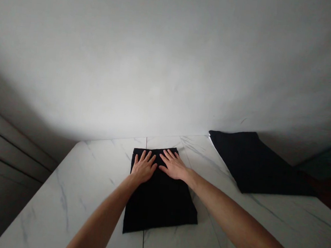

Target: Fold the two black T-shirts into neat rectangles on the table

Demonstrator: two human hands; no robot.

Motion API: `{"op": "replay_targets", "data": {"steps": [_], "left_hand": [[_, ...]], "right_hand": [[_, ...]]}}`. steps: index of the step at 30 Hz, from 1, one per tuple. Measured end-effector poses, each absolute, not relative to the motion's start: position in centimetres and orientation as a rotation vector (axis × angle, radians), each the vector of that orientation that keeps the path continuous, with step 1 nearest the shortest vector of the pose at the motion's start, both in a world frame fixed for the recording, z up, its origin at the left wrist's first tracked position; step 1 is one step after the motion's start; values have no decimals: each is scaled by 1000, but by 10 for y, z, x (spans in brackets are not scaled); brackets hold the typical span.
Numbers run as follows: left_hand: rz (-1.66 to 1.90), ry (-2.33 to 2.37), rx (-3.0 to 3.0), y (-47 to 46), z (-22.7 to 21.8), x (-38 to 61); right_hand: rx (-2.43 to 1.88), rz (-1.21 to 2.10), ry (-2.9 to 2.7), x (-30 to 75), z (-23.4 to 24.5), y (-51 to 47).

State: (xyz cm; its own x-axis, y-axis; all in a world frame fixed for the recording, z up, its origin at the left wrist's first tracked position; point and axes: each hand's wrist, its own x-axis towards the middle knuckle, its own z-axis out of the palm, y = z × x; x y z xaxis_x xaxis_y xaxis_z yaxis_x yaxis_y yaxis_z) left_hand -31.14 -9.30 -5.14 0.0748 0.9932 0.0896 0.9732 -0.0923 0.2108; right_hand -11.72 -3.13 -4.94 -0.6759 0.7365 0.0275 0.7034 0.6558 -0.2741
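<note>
A folded black garment [160,203] lies flat on the marble-patterned table, its exact kind hard to make out. Near its far edge rests my left hand [143,166], palm down with the fingers spread on the cloth. My right hand [174,165] lies flat beside it, closer to the far right corner, fingers also apart. The two hands are close together without touching, and neither grips the fabric.
A second black folded cloth [257,168] lies to the right, its far edge by the wall. The pale tabletop [68,192] meets a white wall [160,61] at the back. Panelled cabinetry or a door [5,171] stands at the left.
</note>
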Motion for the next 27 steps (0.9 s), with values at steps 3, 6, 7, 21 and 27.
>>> {"op": "replay_targets", "data": {"steps": [3,6,7,21,27], "left_hand": [[342,2084,2191,-85,-56,-321],[287,2044,2146,-82,-49,-322],[287,2040,2139,-86,-44,-321],[745,2086,1228,-318,-36,-337],[1012,1876,941,-307,-38,-316]], "right_hand": [[-1222,382,-2739,-115,-52,-28],[-1254,448,-2764,-117,-44,-25],[-1262,476,-2765,-117,-40,-26],[-1538,1407,-1382,1,-37,-217],[-1498,1283,-1497,-20,-41,-222]]}}
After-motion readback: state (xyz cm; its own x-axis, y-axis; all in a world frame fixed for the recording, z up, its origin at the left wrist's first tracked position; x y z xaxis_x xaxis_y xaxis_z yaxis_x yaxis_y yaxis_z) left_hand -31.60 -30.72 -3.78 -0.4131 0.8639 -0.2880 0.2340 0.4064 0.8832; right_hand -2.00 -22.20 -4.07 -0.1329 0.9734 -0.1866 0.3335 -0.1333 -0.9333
